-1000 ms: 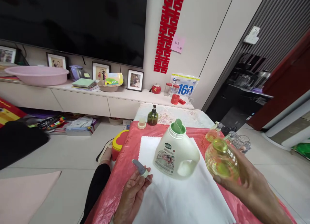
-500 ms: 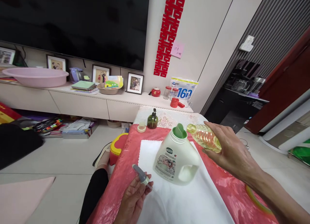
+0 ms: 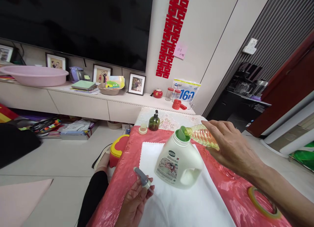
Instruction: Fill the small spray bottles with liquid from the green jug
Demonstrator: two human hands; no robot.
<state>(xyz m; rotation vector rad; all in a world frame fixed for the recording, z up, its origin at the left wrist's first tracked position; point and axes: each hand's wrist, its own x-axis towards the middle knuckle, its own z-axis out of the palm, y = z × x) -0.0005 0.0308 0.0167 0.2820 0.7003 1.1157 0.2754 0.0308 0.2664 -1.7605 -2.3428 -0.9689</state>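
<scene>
A large pale detergent jug (image 3: 175,168) with a green mouth and spout (image 3: 182,134) stands upright on a white cloth. My right hand (image 3: 229,145) is closed around a clear ribbed bottle (image 3: 204,136) of yellow liquid. The bottle is tipped left, its neck over the jug's mouth, at the green spout; whether liquid is flowing I cannot tell. Left of the jug, my left hand (image 3: 137,197) pinches a grey pump head (image 3: 141,176) by its collar, and its clear tube trails down over the cloth.
Farther back on the table are a dark green pump bottle (image 3: 154,122) and a small cap (image 3: 143,129). A roll of tape (image 3: 253,200) lies at the right. A red-and-yellow stool (image 3: 119,150) stands left of the table; a low cabinet (image 3: 122,111) runs behind.
My right hand has moved left with the bottle, bringing its neck from beside the jug to over the jug's mouth. The left hand still holds the pump head in nearly the same place.
</scene>
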